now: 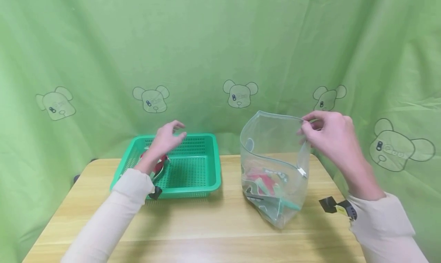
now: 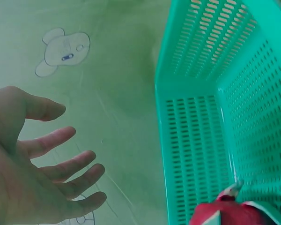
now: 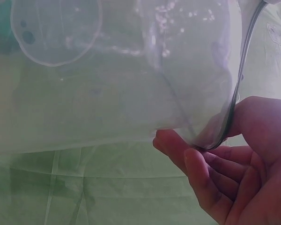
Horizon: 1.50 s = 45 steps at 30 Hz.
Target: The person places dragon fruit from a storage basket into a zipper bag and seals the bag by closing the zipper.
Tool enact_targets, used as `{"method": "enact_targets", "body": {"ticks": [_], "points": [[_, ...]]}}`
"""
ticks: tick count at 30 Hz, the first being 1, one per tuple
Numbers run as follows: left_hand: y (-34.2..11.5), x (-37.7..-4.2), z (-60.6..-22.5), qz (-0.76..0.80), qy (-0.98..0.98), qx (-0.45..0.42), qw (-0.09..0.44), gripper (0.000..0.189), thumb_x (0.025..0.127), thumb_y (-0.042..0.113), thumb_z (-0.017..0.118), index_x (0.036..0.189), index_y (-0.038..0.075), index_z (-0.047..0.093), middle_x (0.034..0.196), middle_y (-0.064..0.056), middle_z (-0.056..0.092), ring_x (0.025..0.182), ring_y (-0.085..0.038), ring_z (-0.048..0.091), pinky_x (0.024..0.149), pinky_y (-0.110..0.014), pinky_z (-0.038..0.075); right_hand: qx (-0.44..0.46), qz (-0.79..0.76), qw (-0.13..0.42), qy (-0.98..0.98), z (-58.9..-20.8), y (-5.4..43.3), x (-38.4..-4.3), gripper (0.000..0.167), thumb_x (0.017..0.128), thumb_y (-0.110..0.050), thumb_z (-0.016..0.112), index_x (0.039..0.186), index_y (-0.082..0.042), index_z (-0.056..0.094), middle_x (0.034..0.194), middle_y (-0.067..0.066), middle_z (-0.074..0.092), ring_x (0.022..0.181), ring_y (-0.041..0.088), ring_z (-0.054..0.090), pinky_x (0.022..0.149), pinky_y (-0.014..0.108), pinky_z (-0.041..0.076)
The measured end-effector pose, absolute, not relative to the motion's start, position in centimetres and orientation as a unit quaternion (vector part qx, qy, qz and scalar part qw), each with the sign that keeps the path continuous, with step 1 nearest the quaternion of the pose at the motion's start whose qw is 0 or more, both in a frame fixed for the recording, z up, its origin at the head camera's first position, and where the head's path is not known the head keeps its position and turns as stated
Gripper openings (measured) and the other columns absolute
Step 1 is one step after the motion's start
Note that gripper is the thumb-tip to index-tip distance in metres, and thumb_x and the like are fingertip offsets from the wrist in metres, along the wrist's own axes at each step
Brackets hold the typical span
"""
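Observation:
My left hand (image 1: 169, 137) hovers above the green plastic basket (image 1: 217, 171), fingers loosely bent and holding nothing. In the left wrist view its fingers are spread beside the basket wall (image 2: 161, 140). Inside the basket lies a red and green item (image 2: 227, 213), partly covered by my left forearm in the head view; its kind is unclear. My right hand (image 1: 327, 134) pinches the top right corner of a clear zippered bag (image 1: 275, 133), whose mouth gapes. A red and green item (image 1: 263, 182) shows through the bag's wall, near the bottom. A white zipper pull (image 1: 301, 172) hangs at the rim.
Basket and bag stand side by side on a light wooden table (image 1: 206, 236). Behind the table hangs a green curtain (image 1: 196, 56) printed with bear heads. Small black devices are strapped at both wrists.

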<state>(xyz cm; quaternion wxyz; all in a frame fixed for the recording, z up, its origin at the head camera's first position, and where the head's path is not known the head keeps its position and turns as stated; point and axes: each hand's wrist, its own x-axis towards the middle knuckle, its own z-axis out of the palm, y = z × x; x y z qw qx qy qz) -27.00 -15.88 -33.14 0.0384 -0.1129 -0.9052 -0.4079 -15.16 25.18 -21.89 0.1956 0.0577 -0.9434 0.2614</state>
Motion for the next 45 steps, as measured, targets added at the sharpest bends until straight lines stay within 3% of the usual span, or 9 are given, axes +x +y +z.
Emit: {"method": "enact_targets", "body": {"ticks": [6,11,16,22,34,45], "points": [[-16.7,-27.6,-33.2,-0.406,-0.908,-0.097,0.036,0.040,0.101,0.025,0.061,0.138,0.009,0.056,0.147,-0.020,0.052,0.134,-0.040,0.048,0.109,-0.062,0.041,0.063,0.256,0.198,-0.944,-22.0,25.3,-15.2,0.030,0.098,-0.017,0.053,0.117,-0.002,0.071,0.084,0.008,0.077,0.061,0.019,0.067,0.041,0.029,0.041],[-17.5,-27.8,-33.8,-0.410,-0.907,-0.092,0.022,0.042,0.102,0.024,0.060,0.140,0.006,0.054,0.147,-0.020,0.052,0.134,-0.040,0.048,0.110,-0.060,0.041,0.069,0.248,0.214,-0.942,-22.1,25.5,-15.3,0.029,0.099,-0.018,0.053,0.113,-0.002,0.073,0.086,0.009,0.077,0.072,0.023,0.073,0.049,0.026,0.049],[-18.1,-28.0,-34.4,-0.412,-0.907,-0.084,0.016,0.042,0.102,0.021,0.059,0.140,0.004,0.053,0.147,-0.022,0.050,0.135,-0.043,0.047,0.110,-0.061,0.041,0.065,0.235,0.230,-0.942,-22.1,25.6,-15.4,0.029,0.097,-0.019,0.054,0.110,-0.004,0.076,0.088,0.011,0.077,0.079,0.030,0.072,0.052,0.027,0.047],[-18.7,-28.3,-34.3,-0.406,-0.910,-0.083,0.016,0.044,0.102,0.019,0.058,0.141,0.000,0.052,0.148,-0.026,0.048,0.138,-0.046,0.043,0.111,-0.064,0.038,0.059,0.235,0.231,-0.942,-22.1,25.7,-15.3,0.029,0.095,-0.018,0.055,0.109,-0.005,0.076,0.091,0.014,0.076,0.080,0.030,0.071,0.053,0.028,0.048],[-20.8,-28.5,-35.0,-0.393,-0.918,-0.057,-0.016,0.047,0.103,0.024,0.055,0.142,-0.003,0.050,0.146,-0.033,0.047,0.131,-0.050,0.048,0.106,-0.063,0.043,0.057,0.245,0.225,-0.941,-22.0,25.6,-15.4,0.028,0.096,-0.018,0.054,0.109,-0.004,0.075,0.086,0.011,0.077,0.074,0.024,0.071,0.049,0.028,0.049],[-22.2,-28.8,-36.1,-0.401,-0.915,-0.018,-0.023,0.050,0.103,0.028,0.057,0.141,-0.003,0.049,0.136,-0.032,0.054,0.121,-0.046,0.056,0.099,-0.057,0.050,0.059,0.237,0.224,-0.943,-21.7,25.4,-15.3,0.029,0.095,-0.019,0.055,0.109,-0.005,0.076,0.087,0.008,0.077,0.078,0.027,0.071,0.052,0.027,0.049]]}}
